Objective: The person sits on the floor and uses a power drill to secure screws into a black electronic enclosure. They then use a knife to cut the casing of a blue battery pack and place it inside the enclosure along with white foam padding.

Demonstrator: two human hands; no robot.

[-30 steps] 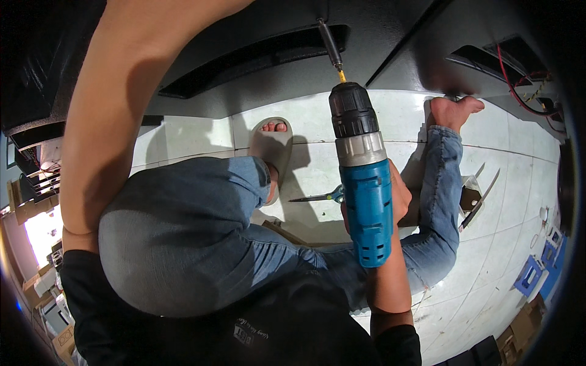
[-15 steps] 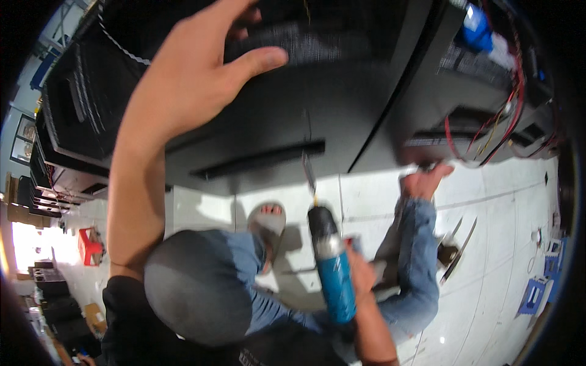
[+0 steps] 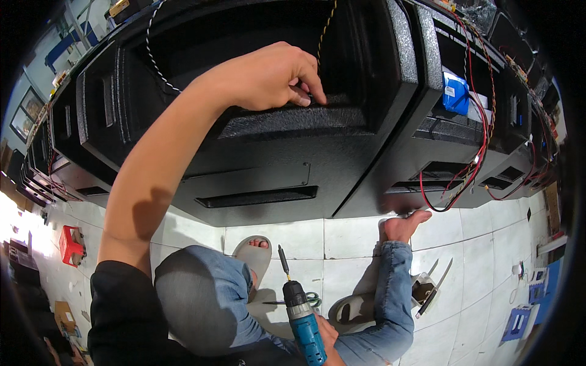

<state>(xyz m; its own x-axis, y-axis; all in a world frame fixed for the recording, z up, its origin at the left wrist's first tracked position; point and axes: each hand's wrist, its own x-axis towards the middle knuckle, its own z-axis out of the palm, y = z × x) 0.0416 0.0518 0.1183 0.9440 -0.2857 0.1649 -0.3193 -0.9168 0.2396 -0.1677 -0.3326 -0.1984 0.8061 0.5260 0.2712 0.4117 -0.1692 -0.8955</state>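
Observation:
My right hand (image 3: 328, 334) is wrapped round a teal and black cordless drill (image 3: 307, 335). Its long dark bit (image 3: 283, 259) points up and forward, clear of the black speaker cabinet (image 3: 268, 183). My left arm reaches over the cabinet's front. There my left hand (image 3: 278, 79) has its thumb and index finger bent together at the textured ledge (image 3: 299, 119) of the recess; what they hold, if anything, is too small or hidden to see. Below the ledge are a fastened rectangular plate (image 3: 256, 177) and a long slot (image 3: 259, 196).
A twisted black-and-white wire (image 3: 151, 52) and a yellow-and-black one (image 3: 325, 30) hang into the cabinet. To the right, another cabinet (image 3: 397, 177) carries red wires (image 3: 476, 152) and a blue packet (image 3: 455, 93). On the tiled floor are a small tool box (image 3: 423, 290), a sandal (image 3: 354, 310) and a red stool (image 3: 72, 246).
The drill has moved down and left, its bit away from the cabinet front. My left hand has gone from spread fingers to a bent thumb and index at the ledge. The view has shifted.

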